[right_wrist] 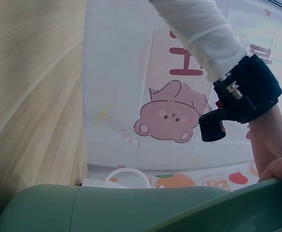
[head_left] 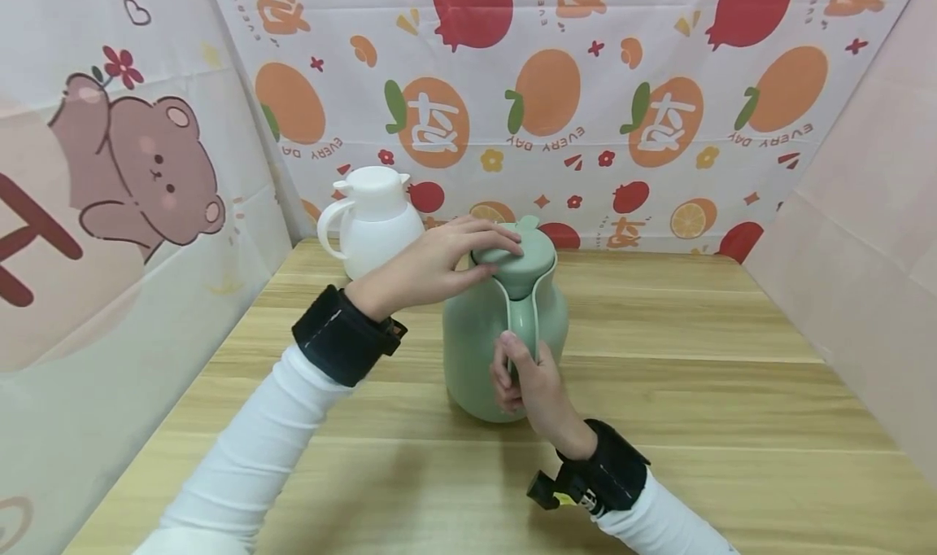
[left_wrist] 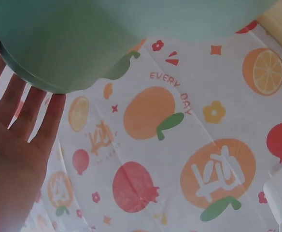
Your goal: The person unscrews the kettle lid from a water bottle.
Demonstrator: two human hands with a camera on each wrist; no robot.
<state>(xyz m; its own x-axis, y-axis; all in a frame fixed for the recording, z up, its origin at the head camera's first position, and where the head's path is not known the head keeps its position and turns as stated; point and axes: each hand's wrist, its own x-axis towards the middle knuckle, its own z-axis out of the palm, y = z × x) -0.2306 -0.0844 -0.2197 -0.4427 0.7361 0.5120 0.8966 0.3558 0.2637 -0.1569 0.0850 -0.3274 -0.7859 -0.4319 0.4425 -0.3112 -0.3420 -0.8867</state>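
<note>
A green thermos jug [head_left: 476,351] stands upright on the wooden table, its handle towards me. My right hand [head_left: 533,386] grips that handle, the fingers curled round it and the thumb along its near side. My left hand [head_left: 450,260] rests on the jug's round green lid [head_left: 529,258], fingers stretched across the top and thumb by the near edge. In the left wrist view the fingers of my left hand [left_wrist: 20,140] touch the lid's rim [left_wrist: 39,83]. The right wrist view shows the jug's side [right_wrist: 126,208] close up. The lid sits on the jug.
A white jug [head_left: 376,221] with a looped handle stands at the back left, partly behind my left forearm. Printed cloth with fruit [head_left: 549,91] hangs at the back, and a bear-print cloth [head_left: 154,172] hangs on the left. A pale cloth [head_left: 864,181] borders the table [head_left: 695,376] on the right.
</note>
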